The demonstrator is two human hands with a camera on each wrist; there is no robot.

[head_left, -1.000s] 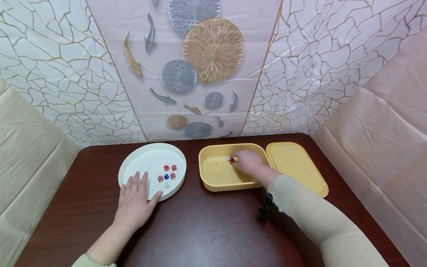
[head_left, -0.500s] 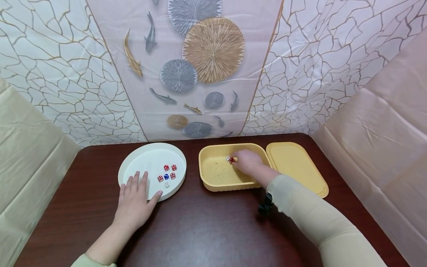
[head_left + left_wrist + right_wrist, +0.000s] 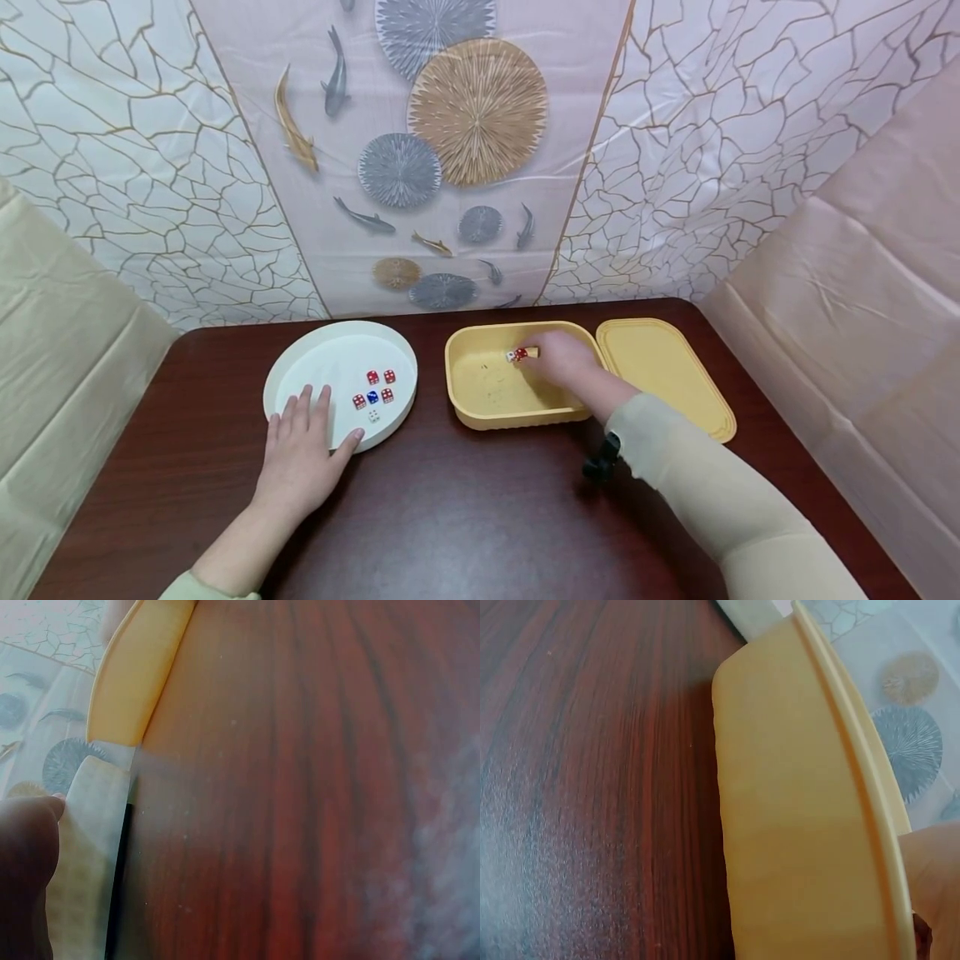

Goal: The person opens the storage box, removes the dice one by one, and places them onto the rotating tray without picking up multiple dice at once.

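Observation:
My left hand lies with its fingers spread over the near left rim of a round white tray. In that tray sit several red dice, a blue die and a white die. My right hand reaches into a yellow rectangular box and pinches a red die between curled fingertips. Beside it is another white die; whether they touch is hard to tell. In the right wrist view the box wall hides most of the hand.
A yellow lid lies right of the box, close against it. Everything stands on a dark reddish-brown table. Patterned cloth hangs behind the table and plain cloth at both sides.
My right hand and the red die have shifted slightly up and away within the yellow box. The left hand keeps its place on the tray.

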